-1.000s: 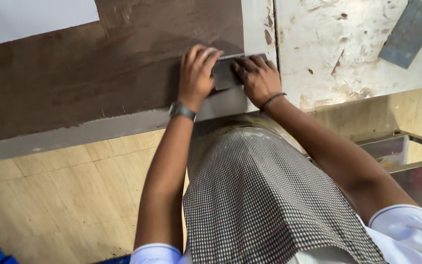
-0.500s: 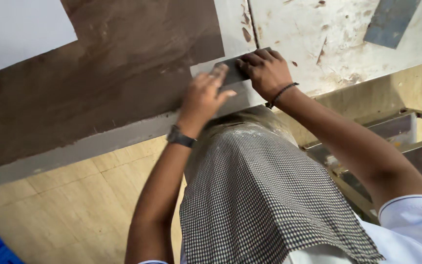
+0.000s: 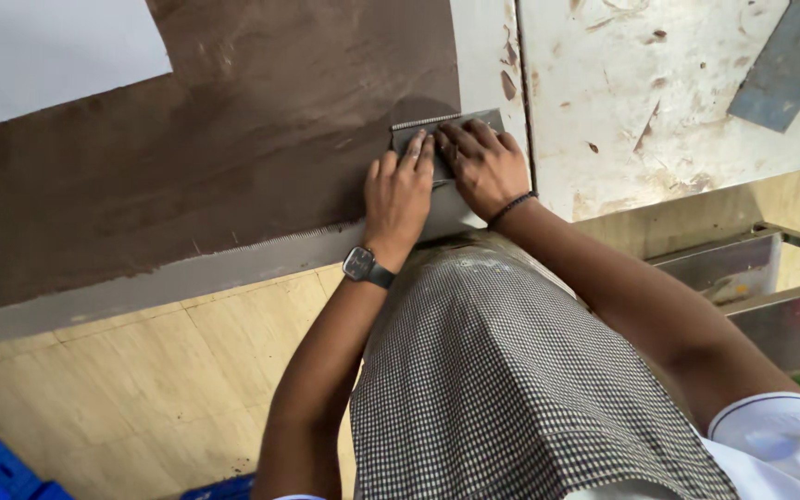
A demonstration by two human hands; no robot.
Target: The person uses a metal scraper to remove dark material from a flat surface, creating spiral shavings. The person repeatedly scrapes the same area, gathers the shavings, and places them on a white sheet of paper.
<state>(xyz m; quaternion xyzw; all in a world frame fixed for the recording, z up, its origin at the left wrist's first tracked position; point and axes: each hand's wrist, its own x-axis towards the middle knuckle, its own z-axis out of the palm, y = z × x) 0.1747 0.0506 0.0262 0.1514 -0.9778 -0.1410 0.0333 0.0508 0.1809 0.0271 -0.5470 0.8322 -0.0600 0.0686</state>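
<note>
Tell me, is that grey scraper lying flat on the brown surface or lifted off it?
Flat. Both hands, left and right, press the grey scraper against the brown surface.

The left hand (image 3: 402,196) is settling flat beside the right hand (image 3: 481,167) on the notched trowel (image 3: 443,139). Both are sliding it along the brown adhesive (image 3: 233,157), away from the bare white board (image 3: 659,102).
</note>
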